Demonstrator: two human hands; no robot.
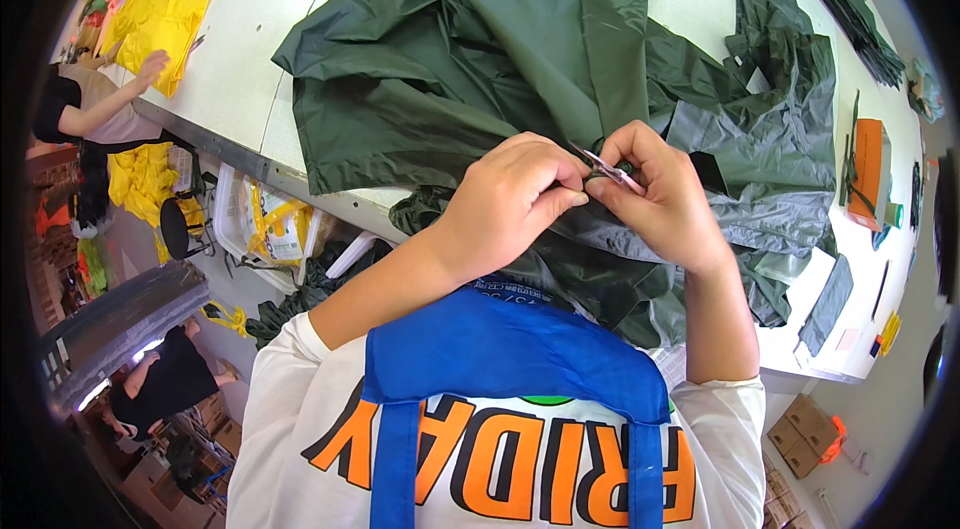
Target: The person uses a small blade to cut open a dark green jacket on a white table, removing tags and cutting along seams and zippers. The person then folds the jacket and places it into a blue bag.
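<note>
Dark green waterproof fabric (400, 79), loose and crumpled, spreads over the white table and hangs over its near edge toward me. My left hand (500, 199) is closed, thumb and fingers pinching a bit of this fabric; the exact spot is partly hidden. Close beside it, my right hand (665, 194) grips a small pair of scissors (617, 173), the blades pointing left toward the pinched place. To the right of my hands lies the fabric's greyer, shinier side (765, 149), bunched and wrinkled.
An orange box (868, 169) stands at the table's right side, below a stack of dark green pieces (850, 9). At far left, another person's hand (150, 72) is by yellow fabric (185, 4). A white bin (232, 219) sits below the table edge.
</note>
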